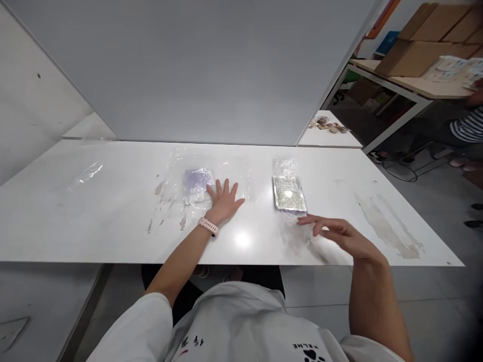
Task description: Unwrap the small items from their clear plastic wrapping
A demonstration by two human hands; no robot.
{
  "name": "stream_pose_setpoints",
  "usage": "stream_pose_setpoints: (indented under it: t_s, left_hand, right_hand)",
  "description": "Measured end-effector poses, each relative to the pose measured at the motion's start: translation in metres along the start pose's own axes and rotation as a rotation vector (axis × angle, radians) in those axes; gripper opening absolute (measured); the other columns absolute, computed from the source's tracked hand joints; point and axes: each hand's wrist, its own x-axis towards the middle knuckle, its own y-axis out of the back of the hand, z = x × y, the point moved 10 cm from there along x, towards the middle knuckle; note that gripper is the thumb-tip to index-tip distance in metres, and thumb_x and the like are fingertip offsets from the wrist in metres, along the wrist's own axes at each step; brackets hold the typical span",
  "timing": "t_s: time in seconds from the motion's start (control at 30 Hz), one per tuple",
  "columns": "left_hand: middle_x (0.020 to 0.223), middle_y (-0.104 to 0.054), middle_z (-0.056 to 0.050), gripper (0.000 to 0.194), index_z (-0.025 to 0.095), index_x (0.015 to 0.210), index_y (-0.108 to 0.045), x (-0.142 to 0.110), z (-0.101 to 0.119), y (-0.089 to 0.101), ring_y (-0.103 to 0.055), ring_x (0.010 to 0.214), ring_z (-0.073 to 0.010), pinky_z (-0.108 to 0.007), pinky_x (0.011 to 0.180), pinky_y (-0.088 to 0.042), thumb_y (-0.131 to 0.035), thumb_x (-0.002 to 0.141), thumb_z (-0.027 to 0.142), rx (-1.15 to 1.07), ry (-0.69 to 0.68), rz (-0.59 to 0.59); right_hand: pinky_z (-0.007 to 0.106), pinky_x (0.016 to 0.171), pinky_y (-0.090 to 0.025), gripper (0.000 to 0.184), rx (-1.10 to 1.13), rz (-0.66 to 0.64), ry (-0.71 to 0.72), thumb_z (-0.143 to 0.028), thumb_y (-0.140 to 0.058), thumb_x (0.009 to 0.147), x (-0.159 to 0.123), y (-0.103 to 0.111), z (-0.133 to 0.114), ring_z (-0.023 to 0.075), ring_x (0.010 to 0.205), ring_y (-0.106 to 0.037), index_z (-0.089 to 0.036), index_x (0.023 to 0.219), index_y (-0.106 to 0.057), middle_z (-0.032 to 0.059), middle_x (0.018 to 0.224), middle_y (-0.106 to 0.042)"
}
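Left hand (pixel 224 203) lies splayed, empty; right hand (pixel 345 235) curls (pinching film (pixel 286 167)? can't tell) by the silvery packet (pixel 290 193) on the surface (pixel 113 226): seemingly a wrapping step, calling for film-straightening next.

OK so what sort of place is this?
Probably a small packing workshop, though I can't be certain: a packet and clear plastic sheets lie on a long white table, and cardboard boxes sit on another table at the right.
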Motion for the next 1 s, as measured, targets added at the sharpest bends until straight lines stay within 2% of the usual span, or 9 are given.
stream_pose_setpoints:
  t_s: [0.1,0.17,0.33,0.43,0.53,0.63,0.73,0.87,1.0]
  left_hand:
    - [0.165,-0.024,-0.017,0.052,0.015,0.147,-0.045,-0.005,0.030,0.013,-0.007,0.154,-0.0398,-0.068,0.120,0.000,-0.045,0.098,0.032,-0.151,-0.072,0.071]
    - [0.160,-0.035,-0.017,0.049,0.014,0.146,-0.046,-0.008,0.058,0.013,-0.024,0.151,-0.0333,-0.058,0.123,-0.016,-0.043,0.098,0.024,-0.415,-0.142,0.070]
    - [0.136,-0.059,-0.019,0.060,0.015,0.148,-0.043,0.002,0.104,-0.040,-0.059,0.122,-0.0275,-0.043,0.100,-0.051,-0.059,0.092,0.029,-1.384,0.089,-0.289]
    - [0.116,-0.069,-0.013,0.046,0.018,0.137,-0.056,0.012,0.118,-0.050,-0.065,0.109,-0.0236,-0.037,0.092,-0.054,-0.058,0.092,0.029,-1.668,0.115,-0.317]
    - [0.127,-0.066,-0.010,0.042,0.023,0.134,-0.060,0.012,0.119,-0.036,-0.057,0.125,-0.0251,-0.040,0.105,-0.047,-0.056,0.094,0.038,-1.608,0.046,-0.157]
    - [0.155,-0.045,-0.008,0.047,0.028,0.135,-0.060,0.001,0.121,-0.012,-0.030,0.148,-0.0318,-0.049,0.119,-0.031,-0.060,0.092,0.047,-1.304,-0.018,0.002]
    - [0.165,-0.026,-0.004,0.053,0.030,0.137,-0.059,-0.009,0.126,0.006,-0.010,0.154,-0.0364,-0.057,0.121,-0.020,-0.068,0.085,0.041,-0.975,-0.098,0.074]
    - [0.159,-0.036,-0.011,0.066,0.023,0.143,-0.052,-0.009,0.107,0.004,-0.024,0.149,-0.0358,-0.053,0.120,-0.027,-0.070,0.079,0.023,-0.841,-0.093,0.123]
    - [0.150,-0.047,-0.014,0.069,0.019,0.142,-0.048,0.002,0.078,-0.010,-0.044,0.138,-0.0304,-0.044,0.112,-0.040,-0.070,0.077,0.016,-1.010,-0.030,0.145]
  right_hand:
    - [0.058,0.110,-0.041,0.022,0.084,0.449,0.001,-0.049,-0.068,0.085,0.004,0.056,0.012,0.0328,0.125,-0.059,-0.027,0.088,-0.071,0.0063,0.123,-0.070]
    - [0.055,0.106,-0.046,0.032,0.040,0.595,-0.037,-0.054,-0.066,0.086,0.019,0.067,0.023,0.0304,0.122,-0.060,-0.029,0.105,-0.070,0.0066,0.129,-0.066]
    - [0.050,0.099,-0.050,0.064,-0.126,0.510,-0.127,-0.066,-0.062,0.083,0.077,0.030,0.038,0.0295,0.119,-0.058,-0.028,0.135,-0.059,0.0114,0.137,-0.058]
    - [0.048,0.097,-0.052,0.067,-0.142,0.461,-0.162,-0.069,-0.060,0.083,0.090,0.012,0.038,0.0282,0.113,-0.060,-0.027,0.136,-0.059,0.0114,0.129,-0.062]
    - [0.043,0.096,-0.054,0.065,0.049,0.373,-0.149,-0.071,-0.057,0.085,0.094,-0.002,0.031,0.0268,0.118,-0.059,-0.031,0.136,-0.058,0.0080,0.130,-0.063]
    - [0.041,0.090,-0.058,0.064,0.388,0.199,-0.108,-0.076,-0.044,0.089,0.102,-0.023,0.019,0.0263,0.119,-0.062,-0.032,0.133,-0.060,0.0057,0.129,-0.066]
    - [0.040,0.090,-0.059,0.060,0.597,0.086,-0.115,-0.074,-0.043,0.090,0.114,-0.039,0.014,0.0266,0.112,-0.067,-0.028,0.123,-0.066,0.0067,0.118,-0.071]
    - [0.039,0.086,-0.061,0.042,0.657,0.157,-0.188,-0.059,-0.061,0.088,0.125,-0.040,0.033,0.0265,0.101,-0.071,-0.022,0.106,-0.070,0.0082,0.108,-0.075]
    - [0.042,0.081,-0.063,0.032,0.713,0.230,-0.228,-0.048,-0.071,0.082,0.127,-0.036,0.048,0.0278,0.094,-0.072,-0.021,0.098,-0.069,0.0083,0.102,-0.076]
